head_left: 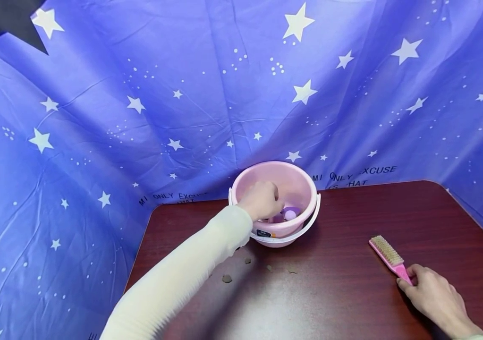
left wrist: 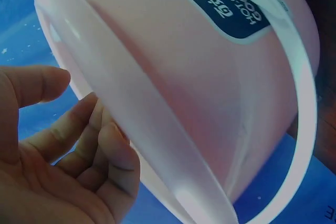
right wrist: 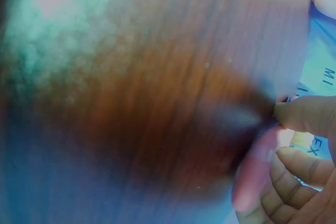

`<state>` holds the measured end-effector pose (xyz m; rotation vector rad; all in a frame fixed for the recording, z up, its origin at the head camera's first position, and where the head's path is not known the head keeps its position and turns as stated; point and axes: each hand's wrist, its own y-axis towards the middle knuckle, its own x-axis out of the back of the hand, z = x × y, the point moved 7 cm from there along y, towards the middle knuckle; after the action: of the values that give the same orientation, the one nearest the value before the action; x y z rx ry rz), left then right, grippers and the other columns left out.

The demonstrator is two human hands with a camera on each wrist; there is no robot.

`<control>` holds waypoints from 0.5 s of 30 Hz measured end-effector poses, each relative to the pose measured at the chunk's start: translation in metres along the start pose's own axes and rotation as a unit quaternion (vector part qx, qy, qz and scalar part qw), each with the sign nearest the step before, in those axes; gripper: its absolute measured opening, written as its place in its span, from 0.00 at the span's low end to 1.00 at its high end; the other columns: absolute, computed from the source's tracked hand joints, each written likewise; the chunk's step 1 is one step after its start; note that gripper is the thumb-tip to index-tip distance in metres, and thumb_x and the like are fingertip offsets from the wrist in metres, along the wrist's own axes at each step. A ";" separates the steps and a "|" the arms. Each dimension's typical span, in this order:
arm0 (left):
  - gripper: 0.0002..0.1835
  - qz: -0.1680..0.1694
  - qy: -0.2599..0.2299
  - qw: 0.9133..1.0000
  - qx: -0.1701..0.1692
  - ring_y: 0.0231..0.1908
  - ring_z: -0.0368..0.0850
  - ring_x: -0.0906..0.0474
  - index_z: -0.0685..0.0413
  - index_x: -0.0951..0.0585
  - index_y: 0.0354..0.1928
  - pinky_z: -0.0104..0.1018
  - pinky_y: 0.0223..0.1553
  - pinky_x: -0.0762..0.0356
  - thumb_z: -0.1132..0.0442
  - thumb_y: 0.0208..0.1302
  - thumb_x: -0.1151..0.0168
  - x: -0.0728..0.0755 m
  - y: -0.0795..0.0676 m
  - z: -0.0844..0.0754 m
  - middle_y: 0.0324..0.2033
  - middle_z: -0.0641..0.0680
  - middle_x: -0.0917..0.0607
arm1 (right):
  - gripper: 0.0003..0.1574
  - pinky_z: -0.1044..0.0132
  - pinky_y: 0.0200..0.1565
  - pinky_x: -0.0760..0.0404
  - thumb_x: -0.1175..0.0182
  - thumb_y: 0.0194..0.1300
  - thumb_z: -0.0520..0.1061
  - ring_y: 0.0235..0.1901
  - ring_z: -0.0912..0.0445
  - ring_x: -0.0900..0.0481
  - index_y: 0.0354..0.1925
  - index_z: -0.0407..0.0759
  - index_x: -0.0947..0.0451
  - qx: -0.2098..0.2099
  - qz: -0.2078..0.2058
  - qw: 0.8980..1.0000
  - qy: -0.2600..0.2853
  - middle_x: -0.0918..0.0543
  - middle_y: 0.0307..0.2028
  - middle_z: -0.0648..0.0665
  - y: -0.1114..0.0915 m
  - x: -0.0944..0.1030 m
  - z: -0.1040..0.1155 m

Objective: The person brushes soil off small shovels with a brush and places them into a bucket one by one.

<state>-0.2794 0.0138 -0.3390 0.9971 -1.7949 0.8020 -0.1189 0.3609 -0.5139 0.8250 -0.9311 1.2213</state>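
Observation:
My left hand (head_left: 262,200) reaches over the near rim into a pink bucket (head_left: 290,177). Its thumb stands apart from loosely curled fingers in the left wrist view, and no object shows between them; the rim hides some fingertips. Purple items (head_left: 291,213) lie inside the bucket, partly covered by the hand. At the right side of the table, my right hand (head_left: 436,295) grips a scrub brush (head_left: 387,251) by its pink handle (right wrist: 254,174). The brush's tan bristles face up, and its head points away toward the back left.
The bucket's white carrying handle (head_left: 314,215) hangs down around its front. Several small brown scraps (head_left: 226,278) lie on the dark red wooden table (head_left: 330,302) before the bucket. A blue star-patterned curtain (head_left: 207,108) hangs right behind the table.

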 end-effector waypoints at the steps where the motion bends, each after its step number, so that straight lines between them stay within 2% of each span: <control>1: 0.12 -0.010 0.008 1.000 0.002 0.20 0.40 0.24 0.50 0.24 0.22 0.32 0.31 0.29 0.56 0.62 0.43 0.002 -0.003 0.002 0.12 0.45 0.22 | 0.19 0.48 0.19 0.33 0.35 0.56 0.52 0.24 0.44 0.25 0.39 0.41 0.24 -0.001 0.003 1.000 -0.001 0.22 0.27 0.41 0.000 0.000 0.000; 4: 0.12 -0.047 0.031 0.998 0.022 0.24 0.43 0.24 0.49 0.23 0.22 0.36 0.34 0.28 0.53 0.60 0.42 0.009 -0.010 0.009 0.15 0.45 0.22 | 0.19 0.48 0.19 0.34 0.35 0.57 0.53 0.25 0.42 0.25 0.39 0.41 0.24 -0.004 0.010 1.000 -0.003 0.22 0.28 0.40 0.001 -0.001 -0.001; 7: 0.13 -0.081 0.050 0.994 0.053 0.27 0.45 0.24 0.48 0.23 0.22 0.41 0.33 0.27 0.51 0.60 0.42 0.015 -0.019 0.019 0.19 0.45 0.22 | 0.19 0.48 0.19 0.34 0.35 0.56 0.53 0.26 0.40 0.24 0.39 0.41 0.23 -0.005 0.011 1.000 -0.006 0.21 0.29 0.38 0.001 -0.001 0.000; 11: 0.13 -0.104 0.040 0.992 0.067 0.25 0.46 0.26 0.48 0.24 0.21 0.41 0.27 0.29 0.52 0.59 0.43 0.019 -0.030 0.029 0.18 0.46 0.25 | 0.23 0.47 0.19 0.33 0.37 0.58 0.57 0.27 0.37 0.23 0.40 0.40 0.24 -0.004 0.017 1.000 -0.014 0.21 0.31 0.34 0.003 0.001 0.002; 15: 0.14 -0.133 0.019 0.988 0.073 0.24 0.47 0.25 0.48 0.24 0.21 0.40 0.25 0.30 0.49 0.58 0.44 0.022 -0.041 0.038 0.18 0.45 0.24 | 0.25 0.46 0.18 0.34 0.40 0.60 0.59 0.28 0.35 0.24 0.40 0.39 0.26 0.001 0.009 1.000 -0.024 0.21 0.31 0.34 0.004 0.007 0.006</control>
<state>-0.2645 -0.0435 -0.3288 1.2779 -1.5465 0.7852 -0.1229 0.3583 -0.5053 0.8514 -0.9776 1.2230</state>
